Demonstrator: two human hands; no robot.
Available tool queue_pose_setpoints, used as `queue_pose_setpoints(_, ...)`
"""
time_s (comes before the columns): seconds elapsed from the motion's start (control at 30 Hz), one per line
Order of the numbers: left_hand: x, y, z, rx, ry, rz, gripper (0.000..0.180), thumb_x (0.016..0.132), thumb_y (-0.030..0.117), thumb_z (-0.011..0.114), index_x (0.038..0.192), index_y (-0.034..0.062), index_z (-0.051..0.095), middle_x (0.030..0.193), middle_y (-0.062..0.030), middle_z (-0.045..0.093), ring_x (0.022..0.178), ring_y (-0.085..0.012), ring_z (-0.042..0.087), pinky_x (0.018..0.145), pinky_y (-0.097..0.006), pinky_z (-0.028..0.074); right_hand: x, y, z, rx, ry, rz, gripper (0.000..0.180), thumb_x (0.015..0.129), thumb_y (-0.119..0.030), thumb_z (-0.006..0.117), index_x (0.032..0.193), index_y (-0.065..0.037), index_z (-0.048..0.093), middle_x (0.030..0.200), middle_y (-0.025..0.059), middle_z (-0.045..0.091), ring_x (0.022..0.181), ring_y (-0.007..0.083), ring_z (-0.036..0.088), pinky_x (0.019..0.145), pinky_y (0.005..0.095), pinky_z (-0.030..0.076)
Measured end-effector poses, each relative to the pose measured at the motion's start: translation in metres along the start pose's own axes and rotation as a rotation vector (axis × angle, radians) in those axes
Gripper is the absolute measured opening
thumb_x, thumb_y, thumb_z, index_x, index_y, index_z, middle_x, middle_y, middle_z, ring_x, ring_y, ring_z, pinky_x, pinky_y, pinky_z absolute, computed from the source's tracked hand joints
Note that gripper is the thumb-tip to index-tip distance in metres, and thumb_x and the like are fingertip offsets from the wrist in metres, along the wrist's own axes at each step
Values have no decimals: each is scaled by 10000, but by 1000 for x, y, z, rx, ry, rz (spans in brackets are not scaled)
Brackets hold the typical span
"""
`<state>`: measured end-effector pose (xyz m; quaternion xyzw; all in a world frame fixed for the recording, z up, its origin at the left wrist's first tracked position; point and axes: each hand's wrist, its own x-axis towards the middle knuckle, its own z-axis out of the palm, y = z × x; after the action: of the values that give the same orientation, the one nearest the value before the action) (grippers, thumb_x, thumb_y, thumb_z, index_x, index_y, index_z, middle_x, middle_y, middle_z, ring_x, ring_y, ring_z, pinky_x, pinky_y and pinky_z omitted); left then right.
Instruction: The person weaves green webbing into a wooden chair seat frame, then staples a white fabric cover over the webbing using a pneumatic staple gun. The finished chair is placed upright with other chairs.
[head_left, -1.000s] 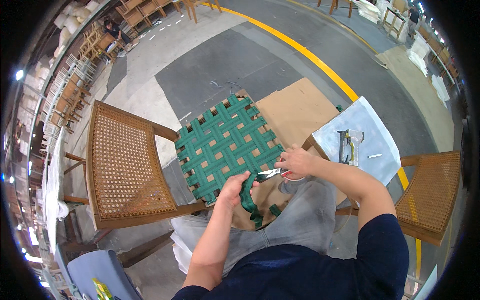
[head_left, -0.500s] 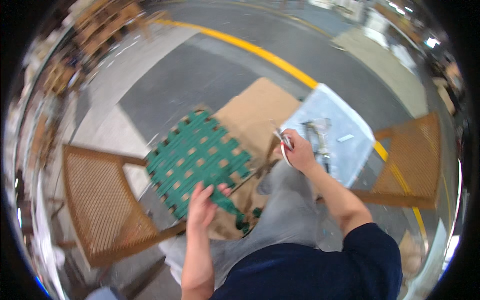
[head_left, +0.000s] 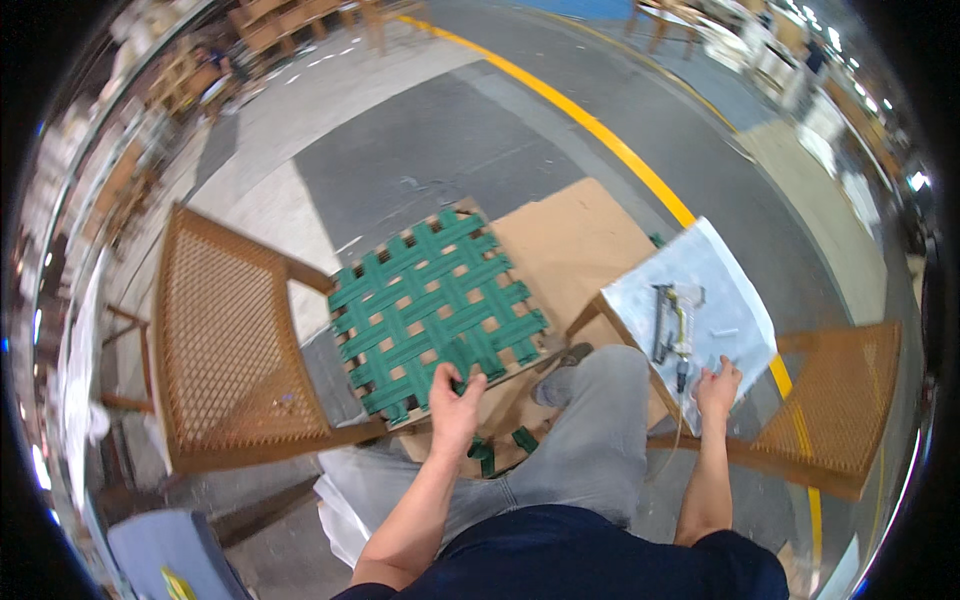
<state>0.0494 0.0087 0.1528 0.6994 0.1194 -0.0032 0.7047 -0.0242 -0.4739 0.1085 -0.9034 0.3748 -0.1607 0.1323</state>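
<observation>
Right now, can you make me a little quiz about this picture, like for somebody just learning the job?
1. True or false: both hands are touching the green webbing.
2. Which tool lies near the right hand: (a) hammer, (b) staple gun, (c) saw?
3. Fill in the colour: the long curved floor stripe is ____.

Key:
1. False. The left hand is on the green webbing; the right hand is over the pale blue sheet.
2. b
3. Yellow
</observation>
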Motion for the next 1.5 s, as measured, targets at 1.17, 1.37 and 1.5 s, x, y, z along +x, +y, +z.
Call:
queue_pose_setpoints(1.17, -10, 20, -174, -257, 718, 129, 947, 884, 7, 666, 1654, 85, 121, 1543, -113, 356, 1360, -231, 407, 1163, -386, 342, -66, -258, 161, 702, -962, 31, 449, 1105, -282, 529, 1538, -169, 554, 1425, 175, 657, 1252, 347, 639, 1046, 475, 499)
queue_pose_setpoints(1.37, 20, 25, -255, -183, 574, 207, 931, 906, -20, 631, 1687, 70, 133, 1646, -131, 318, 1448, -247, 373, 1188, -378, 326, -145, -262, 128, 702, -1424, 490, 402, 1109, -295, 523, 1466, -118, 577, 1233, 113, 706, 1028, 320, 676, 883, 526, 542)
queue_pose_setpoints(1.5, 25, 30, -241, -181, 439, 63, 943, 955, -15, 613, 1721, 69, 69, 1739, -147, 238, 1541, -248, 316, 1241, -382, 289, -123, -253, 99, 642, -1269, 386, 363, 1111, -249, 517, 1321, 5, 669, 1226, 116, 720, 1048, 265, 678, 909, 440, 545)
